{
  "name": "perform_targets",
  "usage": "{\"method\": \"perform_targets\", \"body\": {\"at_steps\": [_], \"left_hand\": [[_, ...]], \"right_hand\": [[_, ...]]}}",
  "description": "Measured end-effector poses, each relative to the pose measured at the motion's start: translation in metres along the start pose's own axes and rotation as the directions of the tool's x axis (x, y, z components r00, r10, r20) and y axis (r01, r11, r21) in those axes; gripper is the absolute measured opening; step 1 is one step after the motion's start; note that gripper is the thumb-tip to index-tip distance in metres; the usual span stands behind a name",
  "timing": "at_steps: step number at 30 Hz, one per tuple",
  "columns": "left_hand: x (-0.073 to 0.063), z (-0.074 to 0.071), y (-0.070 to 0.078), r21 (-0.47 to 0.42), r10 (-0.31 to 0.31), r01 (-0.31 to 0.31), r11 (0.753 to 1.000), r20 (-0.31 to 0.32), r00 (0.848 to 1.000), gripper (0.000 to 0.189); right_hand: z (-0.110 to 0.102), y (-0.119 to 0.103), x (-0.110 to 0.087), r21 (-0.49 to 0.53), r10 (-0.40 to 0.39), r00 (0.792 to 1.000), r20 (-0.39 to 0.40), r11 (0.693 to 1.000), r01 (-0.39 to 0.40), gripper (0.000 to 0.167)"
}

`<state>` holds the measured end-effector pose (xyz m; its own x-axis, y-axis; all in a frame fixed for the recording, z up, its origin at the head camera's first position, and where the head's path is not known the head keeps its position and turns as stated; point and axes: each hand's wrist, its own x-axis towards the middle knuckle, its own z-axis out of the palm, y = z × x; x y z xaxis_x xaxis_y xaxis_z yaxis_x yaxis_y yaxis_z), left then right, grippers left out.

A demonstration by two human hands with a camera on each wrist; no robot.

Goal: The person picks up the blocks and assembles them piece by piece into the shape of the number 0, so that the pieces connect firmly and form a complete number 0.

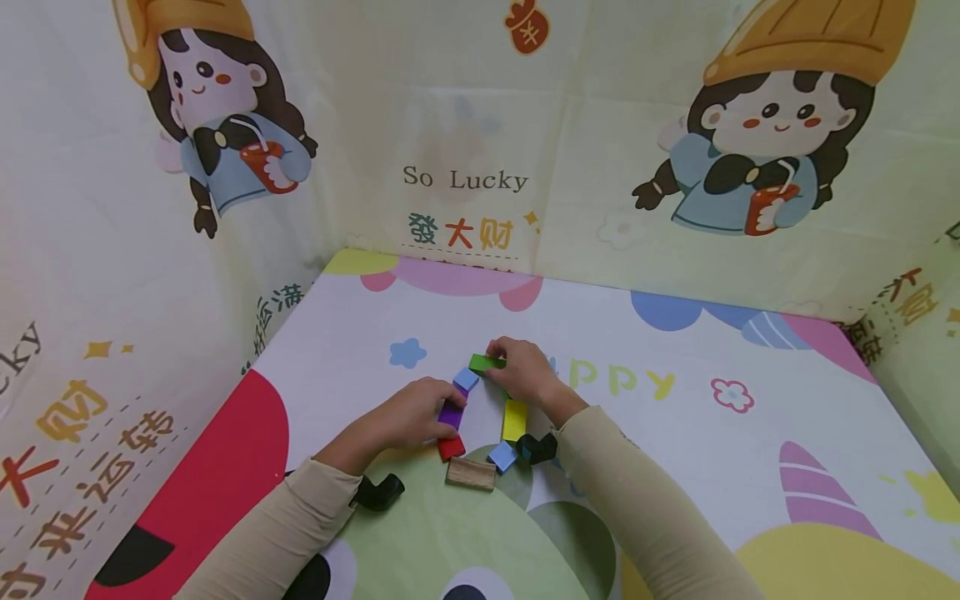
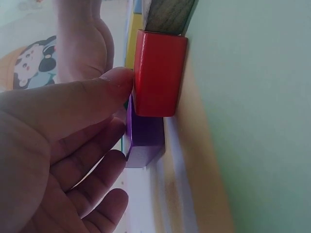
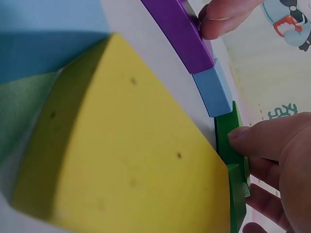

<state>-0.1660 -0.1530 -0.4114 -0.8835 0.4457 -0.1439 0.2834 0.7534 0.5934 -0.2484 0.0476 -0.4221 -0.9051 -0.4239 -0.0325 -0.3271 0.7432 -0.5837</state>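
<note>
Small blocks form a near-closed ring on the printed table. My right hand (image 1: pixel 528 371) pinches a green block (image 1: pixel 480 363) at the ring's far end, thumb on its inner face and fingers behind. A second green block (image 3: pixel 236 194) stands against it, beside the large-looking yellow block (image 3: pixel 146 145). On the left side, my left hand (image 1: pixel 408 414) holds the purple block (image 1: pixel 451 414) between thumb and index finger. Its thumb also lies by the edge of the red block (image 2: pixel 161 73). A light blue block (image 1: pixel 466 380) sits between purple and green.
At the ring's near end lie a brown wooden block (image 1: pixel 471 473) and another light blue block (image 1: pixel 502 456). Black wrist devices (image 1: pixel 380 492) hang beneath both sleeves. A printed cloth wall (image 1: pixel 585 192) rises behind the table and at both sides.
</note>
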Motion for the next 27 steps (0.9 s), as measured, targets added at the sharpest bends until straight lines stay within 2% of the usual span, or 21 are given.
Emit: {"method": "perform_targets", "body": {"at_steps": [17, 27], "left_hand": [[0.0003, -0.0006, 0.0018, -0.009, -0.038, 0.038, 0.999, 0.005, 0.999, 0.036], [0.0005, 0.0007, 0.0007, -0.008, -0.036, 0.036, 0.999, 0.01, 0.999, 0.036]], "right_hand": [[-0.0017, -0.0024, -0.0021, 0.016, 0.023, 1.0, 0.001, 1.0, -0.023, 0.023], [-0.0003, -0.0016, -0.0034, 0.034, 0.058, 0.998, 0.006, 0.998, -0.058, 0.023]]}}
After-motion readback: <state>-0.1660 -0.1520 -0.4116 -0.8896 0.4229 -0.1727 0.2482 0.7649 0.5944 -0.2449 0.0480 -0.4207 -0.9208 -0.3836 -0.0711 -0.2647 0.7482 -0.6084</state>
